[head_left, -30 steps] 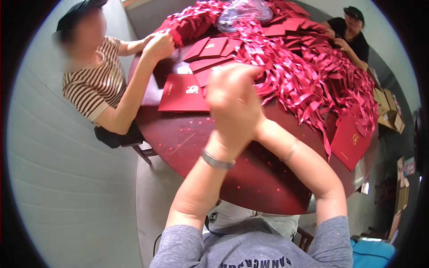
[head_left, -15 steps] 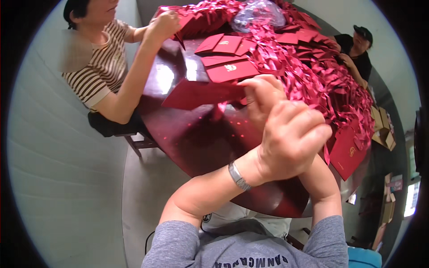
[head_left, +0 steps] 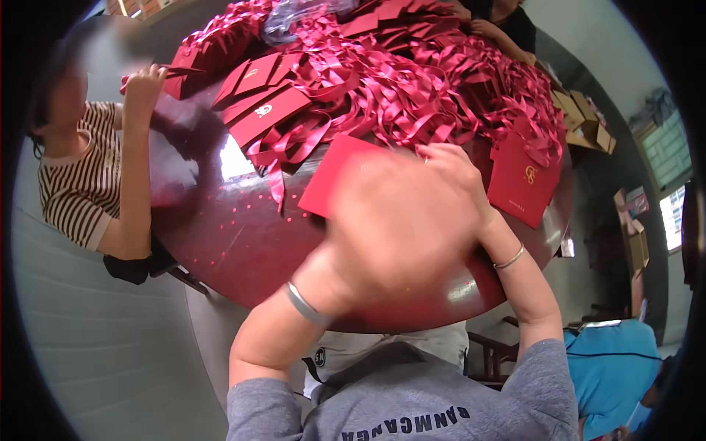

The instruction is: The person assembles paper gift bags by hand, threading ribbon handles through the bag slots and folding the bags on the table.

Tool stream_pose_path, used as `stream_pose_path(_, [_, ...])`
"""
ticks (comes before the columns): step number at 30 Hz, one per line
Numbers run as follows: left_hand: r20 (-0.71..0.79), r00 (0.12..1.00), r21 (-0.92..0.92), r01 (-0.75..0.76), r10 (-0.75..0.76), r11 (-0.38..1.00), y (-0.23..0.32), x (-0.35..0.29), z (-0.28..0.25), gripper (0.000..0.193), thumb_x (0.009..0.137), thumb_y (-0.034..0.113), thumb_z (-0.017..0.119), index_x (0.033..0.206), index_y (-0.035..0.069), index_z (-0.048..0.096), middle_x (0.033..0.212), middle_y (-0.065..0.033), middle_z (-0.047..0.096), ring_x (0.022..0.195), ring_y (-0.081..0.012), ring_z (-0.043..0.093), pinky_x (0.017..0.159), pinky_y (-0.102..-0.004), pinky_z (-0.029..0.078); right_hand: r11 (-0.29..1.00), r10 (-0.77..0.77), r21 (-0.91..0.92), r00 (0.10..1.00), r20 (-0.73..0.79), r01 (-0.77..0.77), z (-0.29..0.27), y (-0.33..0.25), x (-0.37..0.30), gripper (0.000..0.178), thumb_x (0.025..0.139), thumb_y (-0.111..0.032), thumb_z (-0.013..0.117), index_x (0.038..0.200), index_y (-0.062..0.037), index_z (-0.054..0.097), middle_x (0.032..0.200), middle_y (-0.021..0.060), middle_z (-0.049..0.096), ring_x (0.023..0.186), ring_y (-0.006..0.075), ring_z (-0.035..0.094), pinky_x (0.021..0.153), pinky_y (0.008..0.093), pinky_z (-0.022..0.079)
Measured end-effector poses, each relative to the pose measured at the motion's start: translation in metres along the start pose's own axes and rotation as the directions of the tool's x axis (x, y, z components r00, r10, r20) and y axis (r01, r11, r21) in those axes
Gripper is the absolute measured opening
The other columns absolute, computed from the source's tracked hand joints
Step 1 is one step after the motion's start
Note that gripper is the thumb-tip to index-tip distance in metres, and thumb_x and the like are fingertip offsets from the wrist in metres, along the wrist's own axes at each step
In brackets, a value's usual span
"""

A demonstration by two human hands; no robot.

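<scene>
A red paper bag (head_left: 334, 173) is tilted above the table, its flat face showing and its right part hidden behind my left hand (head_left: 404, 228). That hand is raised in front, smeared by motion, so its fingers cannot be read. Just behind it on the right, my right hand (head_left: 456, 173) has curled fingers at the hidden side of the bag and appears to grip it. Both wrists wear metal bands. Near my right forearm, another red bag (head_left: 526, 176) with a gold emblem lies at the table's edge.
Red ribbons (head_left: 382, 95) and bags heap over the far side of the round, dark red table (head_left: 243, 257). Several folded bags (head_left: 268, 110) lie to the left. A person in stripes (head_left: 81, 169) handles a red piece there. Another person (head_left: 507, 33) works at the far right. Cardboard boxes (head_left: 585, 121) stand beyond.
The view has shifted, so the table appears farther left. The bag has turned from nearly edge-on to face-on. My left hand, earlier a clear fist, is now blurred. Someone in blue appears lower right.
</scene>
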State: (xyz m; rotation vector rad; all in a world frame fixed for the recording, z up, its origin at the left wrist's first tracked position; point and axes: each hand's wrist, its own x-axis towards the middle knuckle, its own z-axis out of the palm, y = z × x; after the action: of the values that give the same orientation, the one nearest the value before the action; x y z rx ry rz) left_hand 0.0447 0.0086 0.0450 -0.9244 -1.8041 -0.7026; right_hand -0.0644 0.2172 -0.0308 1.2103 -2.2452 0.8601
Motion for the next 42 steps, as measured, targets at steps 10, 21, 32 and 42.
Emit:
stream_pose_path(10, [0.459, 0.445, 0.376, 0.686, -0.769, 0.623, -0.081, -0.045, 0.027, 0.077, 0.068, 0.019, 0.081, 0.134, -0.003, 0.047, 0.129, -0.0236, 0.052, 0.122, -0.0392, 0.047, 0.104, -0.0417, 0.039, 0.939, 0.321, -0.223, 0.898, 0.301, -0.261, 0.015, -0.013, 0.022, 0.061, 0.076, -0.039, 0.072, 0.123, -0.0044, 0.056, 0.117, 0.0140, 0.060, 0.107, 0.0307, 0.052, 0.092, 0.0431, 0.041])
stream_pose_path(21, [0.547, 0.657, 0.262, 0.455, -0.519, 0.851, -0.051, -0.047, 0.041, 0.038, 0.068, 0.015, 0.075, 0.100, 0.004, 0.059, 0.102, -0.0137, 0.057, 0.104, -0.0316, 0.054, 0.089, -0.0441, 0.038, 0.989, 0.003, -0.148, 0.985, 0.172, 0.023, -0.004, -0.032, 0.006, 0.056, 0.066, -0.010, 0.077, 0.118, -0.0008, 0.058, 0.110, 0.0151, 0.060, 0.105, 0.0336, 0.053, 0.093, 0.0430, 0.042])
stream_pose_path(32, [0.247, 0.800, 0.289, 0.477, -0.546, 0.830, -0.059, -0.022, 0.015, 0.037, 0.057, 0.008, 0.081, 0.090, 0.005, 0.064, 0.096, -0.0105, 0.059, 0.097, -0.0315, 0.054, 0.087, -0.0432, 0.039, 0.837, 0.321, 0.449, 0.945, 0.060, -0.313, -0.004, -0.019, 0.019, 0.054, 0.079, -0.004, 0.073, 0.129, -0.0020, 0.053, 0.123, 0.0067, 0.054, 0.104, 0.0140, 0.054, 0.091, 0.0287, 0.046])
stream_pose_path(42, [0.292, 0.877, 0.461, 0.221, -0.382, 0.860, -0.030, 0.003, 0.014, 0.021, 0.072, 0.014, 0.073, 0.090, 0.008, 0.063, 0.077, -0.0067, 0.063, 0.077, -0.0257, 0.058, 0.075, -0.0377, 0.040, 0.821, 0.340, 0.487, 0.941, 0.002, -0.297, -0.001, -0.035, 0.001, 0.056, 0.080, 0.003, 0.070, 0.132, -0.0016, 0.050, 0.093, 0.0036, 0.061, 0.078, 0.0099, 0.058, 0.066, 0.0252, 0.048])
